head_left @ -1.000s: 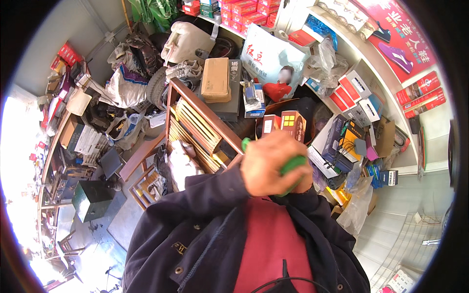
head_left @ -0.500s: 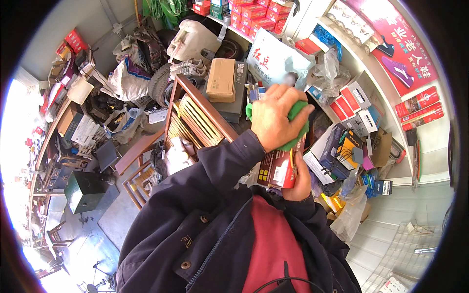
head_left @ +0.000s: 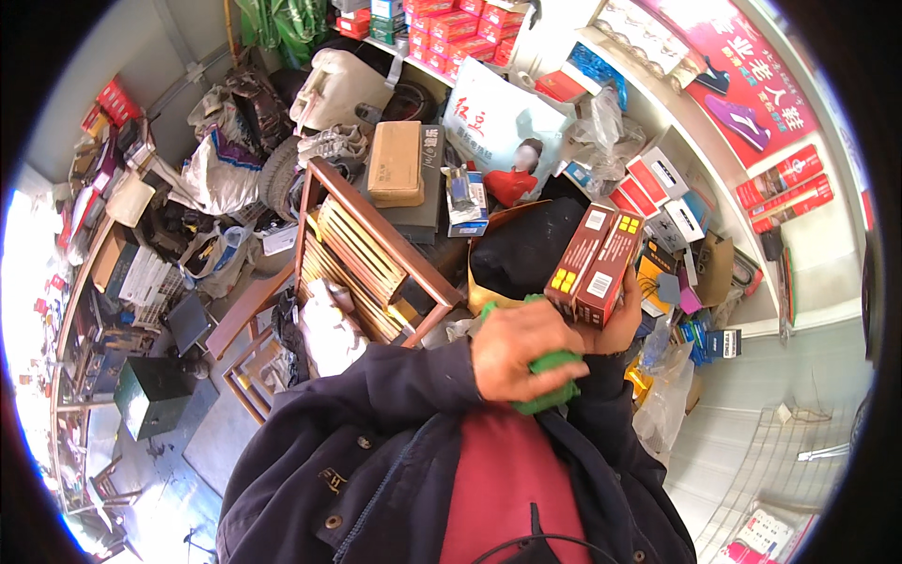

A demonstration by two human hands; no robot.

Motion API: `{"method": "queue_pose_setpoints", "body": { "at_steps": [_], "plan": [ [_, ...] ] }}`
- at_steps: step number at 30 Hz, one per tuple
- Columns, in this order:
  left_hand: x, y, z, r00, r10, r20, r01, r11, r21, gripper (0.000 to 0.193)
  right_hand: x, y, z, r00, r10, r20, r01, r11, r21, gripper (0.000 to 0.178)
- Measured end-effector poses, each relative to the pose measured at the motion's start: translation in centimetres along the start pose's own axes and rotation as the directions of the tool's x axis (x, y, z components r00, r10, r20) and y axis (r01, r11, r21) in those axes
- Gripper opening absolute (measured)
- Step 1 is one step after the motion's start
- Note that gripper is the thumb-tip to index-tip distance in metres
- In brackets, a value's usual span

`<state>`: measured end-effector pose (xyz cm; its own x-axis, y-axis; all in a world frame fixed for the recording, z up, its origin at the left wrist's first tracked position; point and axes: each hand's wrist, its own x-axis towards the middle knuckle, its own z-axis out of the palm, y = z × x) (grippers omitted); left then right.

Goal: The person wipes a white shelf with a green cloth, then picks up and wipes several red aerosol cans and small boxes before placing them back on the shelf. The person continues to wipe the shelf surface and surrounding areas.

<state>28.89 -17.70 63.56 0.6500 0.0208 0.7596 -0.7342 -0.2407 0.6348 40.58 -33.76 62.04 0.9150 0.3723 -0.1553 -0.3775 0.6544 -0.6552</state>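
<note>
Green cloth (head_left: 542, 397) is gripped in curled left hand (head_left: 526, 346); dark-red box (head_left: 596, 259) is held, lower right edge, in half-curled right hand (head_left: 616, 329).

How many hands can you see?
2: the left hand clutches a green cloth, and the right hand, beside it, holds a brownish-red box. The right hand is partly hidden.

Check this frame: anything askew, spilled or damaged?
Beyond the right hand, white-and-red boxes lie at clashing angles beside a crumpled plastic bag, not squarely stacked. The dark-red box it holds and the green cloth in the left hand show nothing odd. No spill shows.
</note>
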Motion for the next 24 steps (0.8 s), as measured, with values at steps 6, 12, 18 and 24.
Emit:
{"method": "queue_pose_setpoints", "body": {
  "at_steps": [6, 12, 18, 24],
  "plan": [
    [1.1, -1.1, -2.9, 0.887, -0.089, -0.453, 0.146, 0.985, 0.093, 0.024, 0.5, 1.3, 1.0, 0.997, -0.012, -0.074, 0.021, 0.993, 0.116, 0.047],
    [2.6, -2.7, -1.1, 0.973, 0.228, -0.038, -0.155, 0.763, 0.627, 0.056, 0.0, 3.6, 2.3, 0.999, 0.014, 0.032, -0.008, 0.984, -0.178, 0.05],
    [1.7, -4.2, -1.4, 0.993, -0.055, -0.101, 0.098, 0.865, 0.492, 0.074, 0.2, 3.8, 2.9, 0.997, 0.045, -0.055, -0.041, 0.997, 0.071, 0.048],
    [2.2, -5.3, -1.5, 0.994, 0.029, -0.105, 0.018, 0.905, 0.426, 0.051, 0.2, 4.1, 2.6, 0.986, 0.073, -0.15, -0.059, 0.993, 0.101, 0.047]
  ]
}}
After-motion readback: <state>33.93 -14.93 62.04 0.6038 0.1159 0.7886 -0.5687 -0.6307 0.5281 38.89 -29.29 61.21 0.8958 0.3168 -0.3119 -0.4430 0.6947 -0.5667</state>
